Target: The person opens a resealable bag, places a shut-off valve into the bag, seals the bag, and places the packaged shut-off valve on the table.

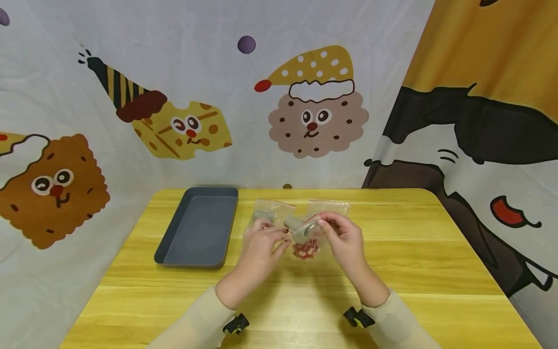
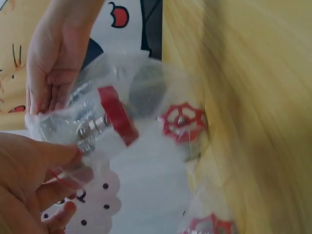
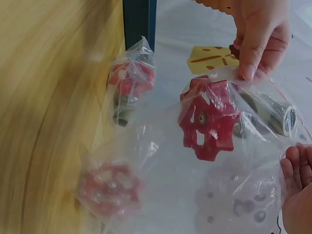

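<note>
Both hands hold up a clear zip bag (image 1: 311, 228) with a metal valve and its red handwheel (image 3: 209, 119) inside. My left hand (image 1: 263, 247) pinches one side of the bag between thumb and fingers. On the other side, near the red-lined opening, my right hand (image 1: 346, 237) grips the plastic. The valve's metal body (image 2: 92, 126) shows through the film. Behind the held bag, a second red handwheel (image 2: 183, 122) is on the table. Another bagged valve (image 3: 131, 80) lies beside the left hand, partly hidden by it in the head view.
A dark grey rectangular tray (image 1: 196, 264) stands on the left of the wooden table (image 1: 392, 261). One more clear bag (image 1: 333, 206) lies behind the right hand. A cartoon-printed cloth (image 1: 244, 121) hangs at the table's back edge.
</note>
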Action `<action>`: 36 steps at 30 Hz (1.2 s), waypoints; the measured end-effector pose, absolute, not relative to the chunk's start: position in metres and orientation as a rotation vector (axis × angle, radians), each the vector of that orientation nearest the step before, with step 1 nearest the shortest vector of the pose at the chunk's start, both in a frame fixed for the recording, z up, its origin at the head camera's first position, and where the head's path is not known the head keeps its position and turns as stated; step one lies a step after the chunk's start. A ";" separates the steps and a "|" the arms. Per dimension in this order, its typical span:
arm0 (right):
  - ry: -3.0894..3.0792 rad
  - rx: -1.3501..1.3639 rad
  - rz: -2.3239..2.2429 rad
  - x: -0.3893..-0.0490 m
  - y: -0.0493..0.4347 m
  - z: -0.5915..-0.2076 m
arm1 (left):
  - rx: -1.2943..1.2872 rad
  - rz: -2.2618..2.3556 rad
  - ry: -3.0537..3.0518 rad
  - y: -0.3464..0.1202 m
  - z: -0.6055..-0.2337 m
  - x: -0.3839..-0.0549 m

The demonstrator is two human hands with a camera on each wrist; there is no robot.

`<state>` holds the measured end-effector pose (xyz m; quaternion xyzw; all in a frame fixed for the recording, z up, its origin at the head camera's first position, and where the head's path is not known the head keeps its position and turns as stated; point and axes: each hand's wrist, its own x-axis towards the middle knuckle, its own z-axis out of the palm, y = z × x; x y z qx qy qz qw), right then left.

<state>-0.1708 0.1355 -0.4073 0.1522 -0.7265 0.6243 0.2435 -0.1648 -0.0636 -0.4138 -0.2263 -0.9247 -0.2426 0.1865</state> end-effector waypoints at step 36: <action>-2.147 0.518 1.629 -0.179 0.168 -0.389 | -0.669 -1.251 -2.449 -0.082 -0.401 -0.169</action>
